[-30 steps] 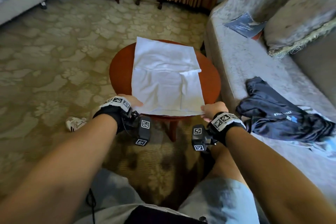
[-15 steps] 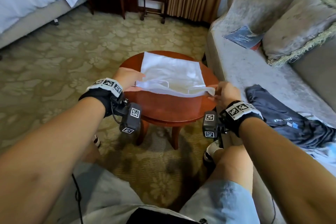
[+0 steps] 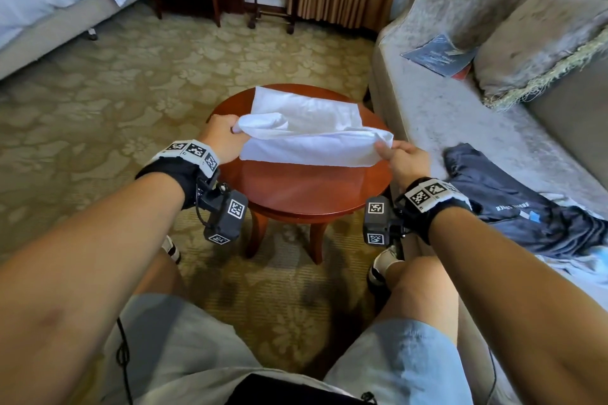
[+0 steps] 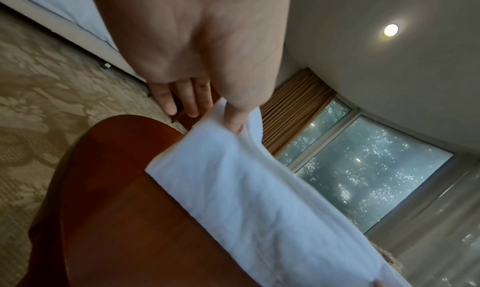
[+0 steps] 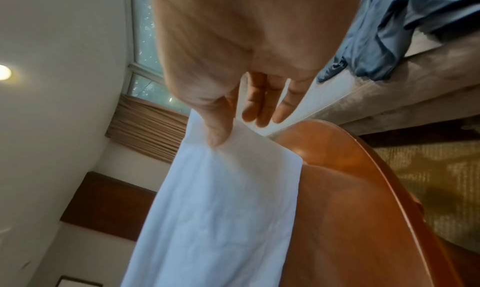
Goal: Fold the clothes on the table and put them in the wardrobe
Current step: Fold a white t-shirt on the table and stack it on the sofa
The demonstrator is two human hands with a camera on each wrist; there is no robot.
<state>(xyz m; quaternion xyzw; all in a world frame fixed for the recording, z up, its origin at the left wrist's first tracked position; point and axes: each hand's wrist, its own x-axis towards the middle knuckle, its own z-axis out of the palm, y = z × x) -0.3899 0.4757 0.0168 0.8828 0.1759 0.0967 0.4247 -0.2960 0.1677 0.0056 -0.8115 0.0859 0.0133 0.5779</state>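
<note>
**Fold in hand: near edge of white garment lifted over round table**

Left hand (image 3: 221, 138) pinches the near-left corner of the white garment (image 3: 309, 128), thumb on top in the left wrist view, 3 fingers (image 4: 191, 100) loose behind. Right hand (image 3: 406, 159) pinches the near-right corner likewise; thumb clamps the cloth, other fingers (image 5: 259, 104) straight and free.

Lifted edge hangs clear of the round wooden table (image 3: 306, 191); the far part of the garment lies flat toward the table's far edge. Long axis of the held edge runs left to right between the 2 hands. The resting part lies straight ahead of both grips, away from the body; both hands about equally near it. Judgement: next move carries the held edge forward onto the far part, halving the piece.

Head view alone shows a dark blue garment (image 3: 513, 207) on the sofa (image 3: 460, 115), right of the table. Wrist views alone show thumb contact. No wardrobe in view.
</note>
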